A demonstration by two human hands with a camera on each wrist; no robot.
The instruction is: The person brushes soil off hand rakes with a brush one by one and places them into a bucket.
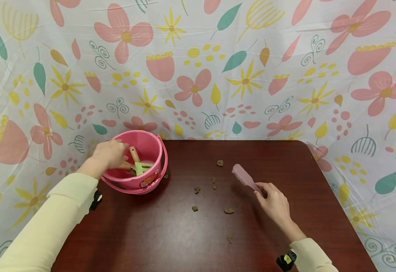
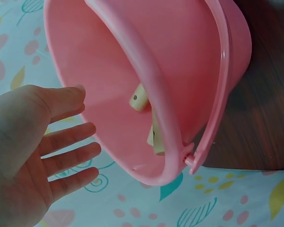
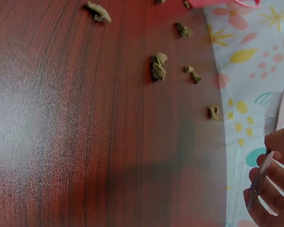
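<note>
In the head view, my left hand point(image 1: 108, 154) is over the left rim of a pink bucket point(image 1: 124, 184). The left wrist view shows that left hand point(image 2: 42, 146) with its fingers extended and nothing in them. Inside the bucket lie small tools with wooden handles point(image 2: 139, 98), one with a light green forked head point(image 1: 141, 168). My right hand point(image 1: 275, 202) grips a pink brush point(image 1: 243, 176) by its handle, raised over the right part of the table. Pale bristles run along one side of the brush, as the right wrist view shows.
Several small brown crumbly clumps point(image 1: 229, 211) are scattered across the middle of the dark wooden table point(image 1: 170, 234). The bucket's pink handle point(image 1: 165, 158) hangs down its outside. A flower-patterned cloth point(image 1: 198, 49) rises behind the table and along its sides.
</note>
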